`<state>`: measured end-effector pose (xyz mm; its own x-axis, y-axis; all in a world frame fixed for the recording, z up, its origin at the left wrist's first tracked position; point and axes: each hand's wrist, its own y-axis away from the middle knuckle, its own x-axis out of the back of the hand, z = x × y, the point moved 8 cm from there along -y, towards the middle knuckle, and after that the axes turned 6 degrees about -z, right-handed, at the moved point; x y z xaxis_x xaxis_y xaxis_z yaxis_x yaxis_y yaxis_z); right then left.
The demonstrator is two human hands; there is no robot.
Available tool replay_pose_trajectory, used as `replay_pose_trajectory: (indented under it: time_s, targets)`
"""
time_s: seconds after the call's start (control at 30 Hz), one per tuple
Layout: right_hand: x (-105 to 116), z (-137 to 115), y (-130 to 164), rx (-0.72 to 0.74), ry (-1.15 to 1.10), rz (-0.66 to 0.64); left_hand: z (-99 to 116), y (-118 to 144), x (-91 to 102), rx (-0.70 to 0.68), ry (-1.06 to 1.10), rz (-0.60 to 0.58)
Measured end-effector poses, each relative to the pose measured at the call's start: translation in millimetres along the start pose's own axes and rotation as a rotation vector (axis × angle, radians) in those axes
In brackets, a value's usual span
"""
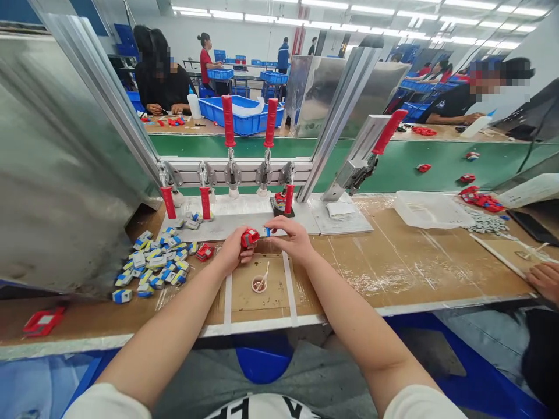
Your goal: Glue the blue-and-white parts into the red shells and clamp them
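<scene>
My left hand (236, 251) is closed around a small red plastic part (250, 237), held over the front of the bench. Close to its right side, my right hand (292, 237) pinches a small blue and white piece (266, 232) between thumb and fingertips. Below both hands stands a little round cup (259, 283) with a thin white stick (265, 272) leaning in it. Another red part (205, 251) lies left of my left hand, beside a pile of blue, yellow and grey-white blocks (157, 262).
Toggle clamps with red handles (229, 121) line a metal frame behind my hands. One clamp stands over a red part (280, 200). At right are a clear plastic tray (430, 208) and a neighbour's hand (545, 279). A green belt (384, 169) runs behind, with people beyond.
</scene>
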<state>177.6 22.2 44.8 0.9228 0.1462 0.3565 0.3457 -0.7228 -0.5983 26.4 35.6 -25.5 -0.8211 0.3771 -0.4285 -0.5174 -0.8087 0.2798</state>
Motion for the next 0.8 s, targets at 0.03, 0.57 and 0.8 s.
replay_pose_trajectory:
  time_s: [0.03, 0.57, 0.8]
  targets:
    - [-2.3, -6.2, 0.3, 0.044, 0.066, -0.029, -2.2, 0.7, 0.2, 0.044, -0.004, -0.004]
    - [-27.8, -12.5, 5.0, 0.239, 0.461, -0.118, 11.3, 6.6, 5.0, -0.119, -0.414, 0.065]
    - [1.7, -1.9, 9.2, 0.035, 0.28, 0.04, 18.0, 2.4, 1.2, -0.233, -0.535, -0.034]
